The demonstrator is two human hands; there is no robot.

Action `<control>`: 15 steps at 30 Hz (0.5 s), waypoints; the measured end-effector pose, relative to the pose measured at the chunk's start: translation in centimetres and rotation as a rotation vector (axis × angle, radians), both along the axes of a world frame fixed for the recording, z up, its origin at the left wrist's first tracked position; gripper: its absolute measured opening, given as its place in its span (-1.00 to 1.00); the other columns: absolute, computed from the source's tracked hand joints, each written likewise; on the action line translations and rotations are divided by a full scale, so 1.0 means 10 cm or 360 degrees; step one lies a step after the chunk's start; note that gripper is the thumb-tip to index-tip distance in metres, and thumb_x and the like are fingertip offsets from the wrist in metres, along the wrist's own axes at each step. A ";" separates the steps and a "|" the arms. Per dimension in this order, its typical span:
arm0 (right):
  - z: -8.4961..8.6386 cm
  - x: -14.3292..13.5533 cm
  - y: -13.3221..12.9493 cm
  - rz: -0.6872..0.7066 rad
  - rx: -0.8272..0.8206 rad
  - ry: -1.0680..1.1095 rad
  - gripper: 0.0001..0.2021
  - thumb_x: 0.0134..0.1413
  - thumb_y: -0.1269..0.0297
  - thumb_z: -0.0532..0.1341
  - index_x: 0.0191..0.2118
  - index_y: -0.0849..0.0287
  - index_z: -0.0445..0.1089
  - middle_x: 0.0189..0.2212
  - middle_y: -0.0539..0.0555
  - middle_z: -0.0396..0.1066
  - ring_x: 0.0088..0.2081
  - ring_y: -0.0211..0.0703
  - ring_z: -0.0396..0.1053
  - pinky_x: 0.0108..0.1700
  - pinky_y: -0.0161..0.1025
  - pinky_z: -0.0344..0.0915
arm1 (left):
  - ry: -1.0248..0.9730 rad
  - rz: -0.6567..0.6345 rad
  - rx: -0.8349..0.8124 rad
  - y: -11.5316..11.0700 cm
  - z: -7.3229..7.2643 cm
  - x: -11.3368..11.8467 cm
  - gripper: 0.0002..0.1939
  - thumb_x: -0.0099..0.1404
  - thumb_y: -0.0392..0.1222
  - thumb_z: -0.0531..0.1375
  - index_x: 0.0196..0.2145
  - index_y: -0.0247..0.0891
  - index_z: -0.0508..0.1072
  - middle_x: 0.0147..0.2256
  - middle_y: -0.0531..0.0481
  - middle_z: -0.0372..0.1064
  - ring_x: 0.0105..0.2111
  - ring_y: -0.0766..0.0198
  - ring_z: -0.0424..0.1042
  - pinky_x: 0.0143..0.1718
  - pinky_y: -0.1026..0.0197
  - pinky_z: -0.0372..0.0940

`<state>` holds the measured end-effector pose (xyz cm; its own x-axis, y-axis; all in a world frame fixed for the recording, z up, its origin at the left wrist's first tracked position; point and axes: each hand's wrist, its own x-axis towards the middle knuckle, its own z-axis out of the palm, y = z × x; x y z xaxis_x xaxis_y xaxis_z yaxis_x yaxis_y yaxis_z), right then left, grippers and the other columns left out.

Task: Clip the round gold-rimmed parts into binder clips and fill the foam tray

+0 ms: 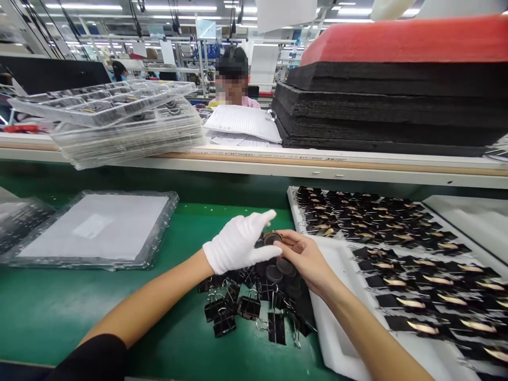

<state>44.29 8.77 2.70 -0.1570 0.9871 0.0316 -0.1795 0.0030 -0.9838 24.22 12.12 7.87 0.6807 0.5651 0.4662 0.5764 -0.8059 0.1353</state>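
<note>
My left hand (242,242), in a white glove, has its thumb and fingers spread apart beside a small round piece with a gold-coloured rim (273,238). Bare-skinned, my right hand (304,256) pinches that round piece between thumb and fingers. Under both hands lie several dark discs (274,273), partly hidden by them. Black binder clips (249,307) with wire handles are scattered in front on the green table (166,323). To the right, rows of black clips holding gold-rimmed pieces (397,283) fill white foam trays (335,317).
Plastic-covered trays with a white sheet (107,225) lie at the left. On the shelf (238,164) stand clear trays (130,132), papers (244,123) and stacked black foam (381,116) under a red layer (408,42). A person (234,79) is behind the shelf.
</note>
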 end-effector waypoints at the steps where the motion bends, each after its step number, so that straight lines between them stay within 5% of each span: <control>1: 0.00 0.00 0.00 0.0016 0.0007 0.0005 -0.61 0.00 0.01 0.51 -0.12 0.12 0.58 -0.23 0.10 0.59 -0.21 -0.13 0.47 -0.19 -0.23 0.37 | -0.0011 0.0085 -0.0185 -0.02 0.02 0.00 -0.44 0.45 0.22 0.13 0.16 -0.27 0.36 -0.14 -0.10 0.57 -0.29 0.16 0.53 -0.29 0.16 0.28; 3: -0.01 0.00 0.00 0.0041 0.0024 0.0003 -0.61 -0.03 0.03 0.52 -0.12 0.12 0.58 -0.23 0.10 0.59 -0.23 -0.14 0.46 -0.22 -0.24 0.35 | 0.0044 0.0188 -0.0502 -0.04 0.07 -0.01 -0.63 0.47 0.15 0.10 -0.13 -0.19 0.48 -0.38 0.06 0.49 -0.44 0.27 0.43 -0.41 0.22 0.13; 6: 0.01 -0.01 0.00 0.0048 0.0057 -0.0013 -0.62 -0.03 0.01 0.52 -0.15 0.12 0.59 -0.25 0.09 0.59 -0.25 -0.15 0.44 -0.22 -0.23 0.35 | 0.0128 0.0240 -0.0682 -0.06 0.11 -0.01 -0.57 0.46 0.16 0.09 -0.43 -0.20 0.36 -0.55 0.13 0.27 -0.54 0.33 0.21 -0.47 0.21 -0.06; 15: 0.04 -0.02 -0.02 0.0106 0.0094 -0.0009 -0.62 0.02 -0.07 0.48 -0.17 0.10 0.58 -0.28 0.06 0.57 -0.28 -0.19 0.42 -0.22 -0.22 0.37 | 0.0035 0.0221 -0.0791 -0.07 0.13 0.00 -0.55 0.44 0.14 0.11 -0.49 -0.21 0.23 -0.58 0.15 0.16 -0.55 0.37 0.09 -0.46 0.23 -0.12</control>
<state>44.12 8.55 3.11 -0.2228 0.9708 0.0887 -0.1755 0.0495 -0.9832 24.26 11.45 9.20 0.5902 0.8004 0.1046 0.6802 -0.5630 0.4694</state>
